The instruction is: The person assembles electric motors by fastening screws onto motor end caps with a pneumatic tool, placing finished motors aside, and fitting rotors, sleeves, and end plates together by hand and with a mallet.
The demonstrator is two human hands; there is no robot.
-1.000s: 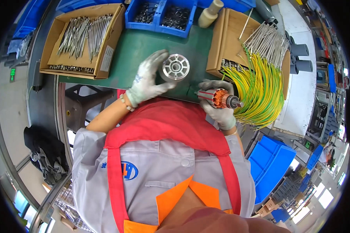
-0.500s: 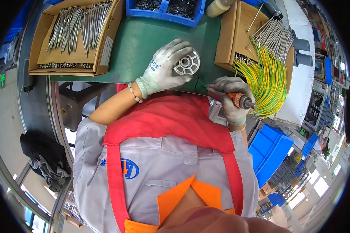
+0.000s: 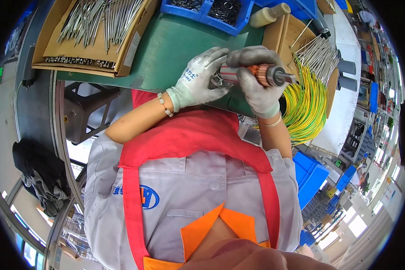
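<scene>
My gloved left hand is closed around a round metal end cover, now mostly hidden by the fingers. My gloved right hand grips a motor armature, its copper-coloured end and steel shaft pointing right. The armature's other end lies at the end cover, between the two hands. Whether it sits inside the cover, I cannot tell. Both hands are over the front part of the green work surface.
At the left stands a cardboard box of long metal rods. Blue bins with dark rings are at the back, beside a pale bottle. To the right, yellow-green wires hang from another carton with thin rods.
My right hand has moved up and left with the armature, bringing it to the end cover. The cover has turned in my left hand, so its spoked face no longer shows.
</scene>
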